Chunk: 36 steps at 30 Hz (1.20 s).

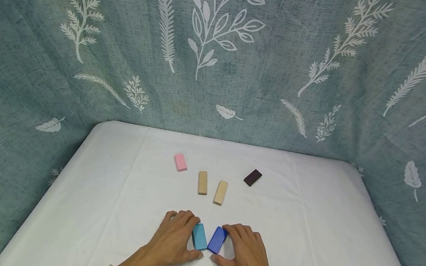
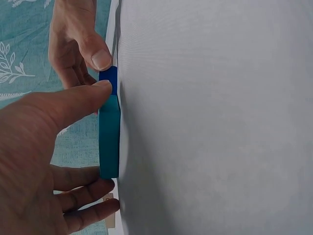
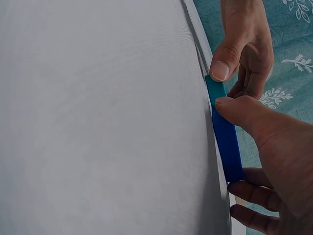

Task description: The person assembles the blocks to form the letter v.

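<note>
From my seat, the biggest thing on the feed is the teal leaf-patterned cloth (image 1: pixel 262 99) hanging behind and along the sides of the bench (image 1: pixel 314 241), which wears a white cover. Next come the two hands at the near side, thumbs facing each other. I see the left hand (image 1: pixel 176 241) pinching the light-blue block (image 1: pixel 200 237) between thumb and fingertips, and the right hand (image 1: pixel 249 250) with its grip closed the same way on the dark-blue block (image 1: pixel 217 240). Both blocks sit on the bench, meeting at their near corners and splaying apart toward the far side. Beyond them I have two plain wooden blocks (image 1: pixel 202 183), near each other, then the pink block (image 1: pixel 180 163) farther left and the blackish block (image 1: pixel 252 178) off right.
</note>
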Motion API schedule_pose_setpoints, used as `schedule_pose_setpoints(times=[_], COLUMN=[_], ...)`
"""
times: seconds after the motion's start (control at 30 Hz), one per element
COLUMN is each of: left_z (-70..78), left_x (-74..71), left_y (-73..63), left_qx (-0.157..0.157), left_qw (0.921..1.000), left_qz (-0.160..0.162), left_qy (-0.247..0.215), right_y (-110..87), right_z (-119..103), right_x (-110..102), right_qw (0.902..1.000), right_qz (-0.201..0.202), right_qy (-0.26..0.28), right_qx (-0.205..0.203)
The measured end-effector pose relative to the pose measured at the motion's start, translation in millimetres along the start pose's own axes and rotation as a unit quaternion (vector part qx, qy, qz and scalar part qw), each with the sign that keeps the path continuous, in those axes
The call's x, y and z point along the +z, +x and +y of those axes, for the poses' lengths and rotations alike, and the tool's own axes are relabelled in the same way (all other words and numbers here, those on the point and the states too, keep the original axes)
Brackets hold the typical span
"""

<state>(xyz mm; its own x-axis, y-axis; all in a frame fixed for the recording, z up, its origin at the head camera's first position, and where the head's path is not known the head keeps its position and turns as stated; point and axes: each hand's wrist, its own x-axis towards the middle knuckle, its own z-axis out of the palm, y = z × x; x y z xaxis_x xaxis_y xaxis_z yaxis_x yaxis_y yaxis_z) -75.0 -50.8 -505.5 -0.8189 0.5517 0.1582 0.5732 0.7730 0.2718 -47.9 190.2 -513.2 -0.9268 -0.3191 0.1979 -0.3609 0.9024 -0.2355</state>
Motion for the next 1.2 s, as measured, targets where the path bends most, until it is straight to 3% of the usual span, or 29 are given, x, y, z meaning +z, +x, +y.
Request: schedule_pose_setpoints(times=[0.53, 0.83, 1.2], left_z=[5.5, 10.3, 21.2], left_x=[-3.5, -3.8, -9.3], left_y=[-0.4, -4.9, -6.4], left_qx=[-0.02, -0.005, 0.022], left_qw=[0.9996, 0.9999, 0.9996], left_qz=[-0.016, 0.004, 0.0], left_qy=[-0.013, -0.013, -0.016], right_y=[2.2, 1.7, 1.1], right_z=[0.5, 6.1, 10.7], right_x=[-3.2, -5.8, -5.4], right_qw=[0.9981, 0.9984, 0.9986], right_qz=[-0.048, -0.018, -0.002], right_qy=[0.017, 0.051, 0.053], right_qx=[0.033, 0.016, -0.007])
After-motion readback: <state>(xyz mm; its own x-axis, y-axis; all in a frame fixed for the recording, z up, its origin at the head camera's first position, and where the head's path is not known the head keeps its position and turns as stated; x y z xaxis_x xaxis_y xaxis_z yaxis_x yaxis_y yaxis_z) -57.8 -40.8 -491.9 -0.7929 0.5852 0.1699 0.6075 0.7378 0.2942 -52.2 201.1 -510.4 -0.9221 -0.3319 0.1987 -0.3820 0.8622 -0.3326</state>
